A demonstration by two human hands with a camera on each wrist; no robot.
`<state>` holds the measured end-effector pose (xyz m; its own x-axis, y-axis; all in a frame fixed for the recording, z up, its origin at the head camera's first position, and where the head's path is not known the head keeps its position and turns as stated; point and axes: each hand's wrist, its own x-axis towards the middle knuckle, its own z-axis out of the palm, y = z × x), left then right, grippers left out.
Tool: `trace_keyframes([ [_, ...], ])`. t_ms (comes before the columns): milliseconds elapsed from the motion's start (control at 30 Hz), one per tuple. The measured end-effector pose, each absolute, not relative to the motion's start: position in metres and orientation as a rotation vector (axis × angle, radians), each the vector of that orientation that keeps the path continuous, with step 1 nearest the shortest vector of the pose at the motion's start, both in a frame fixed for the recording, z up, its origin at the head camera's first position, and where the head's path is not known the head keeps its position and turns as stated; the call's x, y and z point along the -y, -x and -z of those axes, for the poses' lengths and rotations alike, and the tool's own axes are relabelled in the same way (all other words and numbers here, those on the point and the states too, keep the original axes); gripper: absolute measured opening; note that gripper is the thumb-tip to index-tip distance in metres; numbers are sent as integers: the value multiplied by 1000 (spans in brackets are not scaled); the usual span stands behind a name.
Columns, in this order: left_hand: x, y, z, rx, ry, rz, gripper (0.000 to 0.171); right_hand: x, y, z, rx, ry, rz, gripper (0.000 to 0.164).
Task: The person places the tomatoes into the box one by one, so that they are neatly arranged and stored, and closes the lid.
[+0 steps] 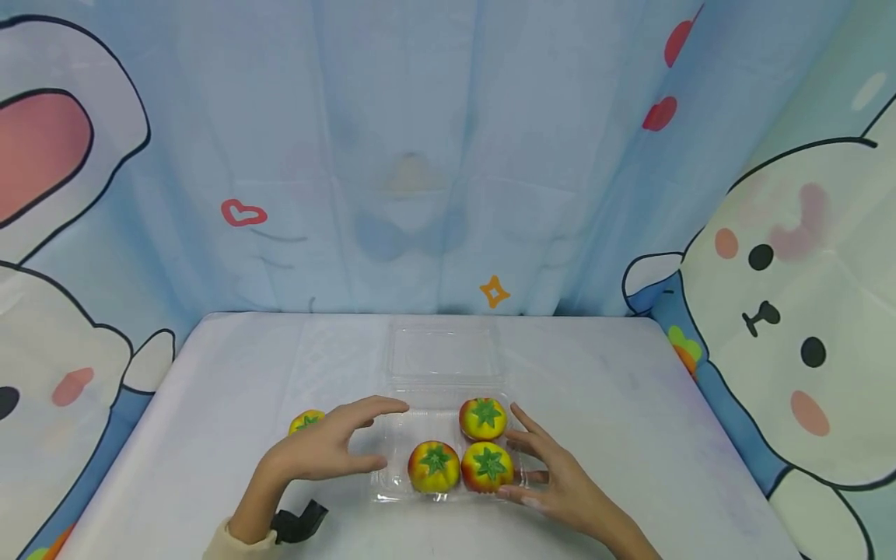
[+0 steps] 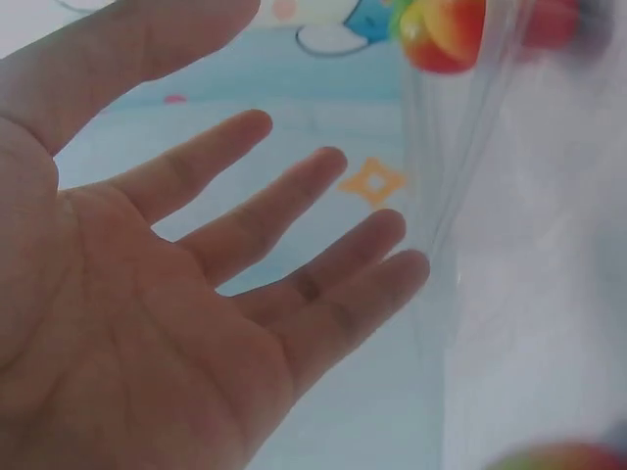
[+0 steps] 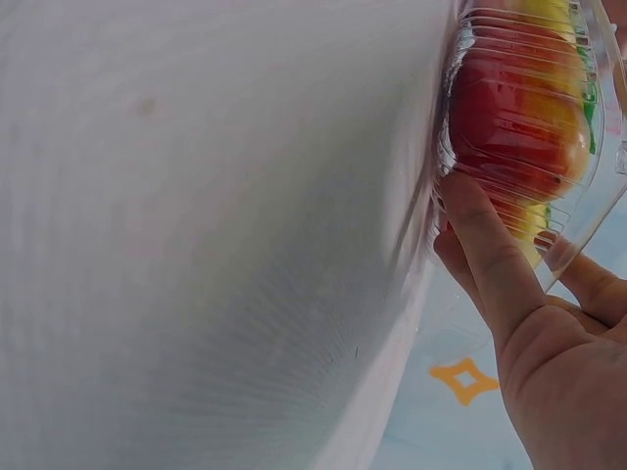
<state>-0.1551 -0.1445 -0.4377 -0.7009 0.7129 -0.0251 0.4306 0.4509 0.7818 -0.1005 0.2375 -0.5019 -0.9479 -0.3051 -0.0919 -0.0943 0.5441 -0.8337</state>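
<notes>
A clear plastic clamshell box (image 1: 395,455) stands with its lid (image 1: 444,354) folded back. Three yellow-and-red round fruits with green star-shaped tops sit inside: a back-right fruit (image 1: 483,418), a front-right fruit (image 1: 488,467) and a front-left fruit (image 1: 434,467). My left hand (image 1: 325,447) hovers over the box's left side, thumb and fingers spread, holding nothing. Partly hidden behind that hand, another such fruit (image 1: 306,421) lies on the table. Along the box's right wall, my right hand (image 1: 553,470) rests with extended fingers (image 3: 490,250) against the ribbed plastic.
A white cloth covers the table (image 1: 595,389). Close to the left wrist is a black strap (image 1: 301,523). Behind the table hangs a blue curtain (image 1: 420,155) with cartoon prints.
</notes>
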Motion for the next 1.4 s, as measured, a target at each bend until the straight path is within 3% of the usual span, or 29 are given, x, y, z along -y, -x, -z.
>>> trace_keyframes([
  [333,184,135,433,-2666,-847,-1090,67,-237,101,500,-2560,329,1346,78],
  [767,198,125,453,-2889,-562,-1204,68,-238,101,502,-2550,326,1367,80],
  [1400,213,137,486,-2797,-335,-1183,82,-239,101,502,-2552,347,1367,79],
])
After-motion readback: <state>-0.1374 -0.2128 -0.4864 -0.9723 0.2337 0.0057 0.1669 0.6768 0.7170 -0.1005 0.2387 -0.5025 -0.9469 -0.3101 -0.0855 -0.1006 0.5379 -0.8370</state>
